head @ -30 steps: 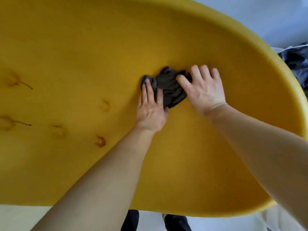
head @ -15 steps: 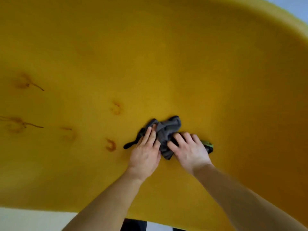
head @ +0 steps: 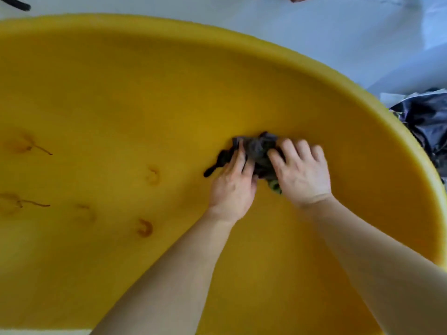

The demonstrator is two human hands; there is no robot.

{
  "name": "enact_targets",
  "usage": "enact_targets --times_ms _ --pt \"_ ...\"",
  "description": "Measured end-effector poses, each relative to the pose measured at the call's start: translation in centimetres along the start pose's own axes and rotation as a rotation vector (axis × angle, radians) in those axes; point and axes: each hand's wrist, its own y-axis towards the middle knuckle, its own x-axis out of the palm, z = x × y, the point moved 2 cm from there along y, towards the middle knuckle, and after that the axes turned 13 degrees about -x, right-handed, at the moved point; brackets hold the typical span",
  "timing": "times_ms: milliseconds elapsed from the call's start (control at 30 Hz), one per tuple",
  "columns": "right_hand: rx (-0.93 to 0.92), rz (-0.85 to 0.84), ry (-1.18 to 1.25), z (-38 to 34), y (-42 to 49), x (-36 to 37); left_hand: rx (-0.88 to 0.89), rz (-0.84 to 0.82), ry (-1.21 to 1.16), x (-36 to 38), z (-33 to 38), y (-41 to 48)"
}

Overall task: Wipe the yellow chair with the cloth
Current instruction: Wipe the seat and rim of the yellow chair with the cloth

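Wiping: both hands bear down on the cloth [head: 257, 149] against the yellow chair [head: 121, 93]; I judge this mid-stroke, with much of the surface not yet covered
Left hand: the left hand [head: 232, 189] lies flat, fingers straight over the cloth's left part; it presses and pinches nothing
Right hand: the right hand [head: 302, 175] is spread over the right part of the bunch, fingers nearly straight; it presses too; I see no pinch, though its thumb side is blurred
Cloth place: dark grey and crumpled; right of the chair's middle, nearer the far right rim than the near edge; it touches the chair, trapped under both sets of fingers
Long axis: roughly left to right across the chair; the hands sit side by side along it; a thin tail pokes out towards the near left, past the left hand
Green scrap: a green scrap [head: 275, 187] shows under the right hand; I cannot tell whether it is part of the cloth
Stains: brown stains [head: 153, 175] lie well apart to the left of the hands; one crescent stain [head: 144, 228] sits left and closer to the near edge
Nearer hand: the left is nearer the stains; I judge the coming stroke should run leftwards, led by it
Risk: the loose tail may fold under and skip a patch
Beyond the right rim: a dark crumpled sheet [head: 425, 126], clear of the hands
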Motion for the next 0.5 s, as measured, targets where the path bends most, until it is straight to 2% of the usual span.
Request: enact_targets --times_ms 67,133,233,300,367,500 --pt "-0.046 -0.266 0.161 -4.1 -5.2 1.7 0.001 -0.206 0.065 3.7 -2.0 -5.5" --pt "-0.015 -0.460 0.274 -8.0 -9.4 1.7 -0.032 -0.375 0.066 5.0 -2.9 -9.6" --pt "-0.010 -0.739 0.430 -10.9 -11.1 0.0 -0.087 -0.489 0.071 4.8 -2.7 -11.5" --pt "-0.034 -0.819 0.448 -10.2 -10.0 -1.2 -0.159 -0.526 -0.005 3.9 -2.1 -10.4" --pt "-0.052 -0.692 0.342 -7.4 -7.6 -2.9 -0.204 -0.450 -0.122 1.9 -0.4 -8.4" --pt "0.082 -0.162 -0.030 2.5 -2.6 -7.8 -0.197 -0.023 -0.423 -4.4 6.7 -1.8"
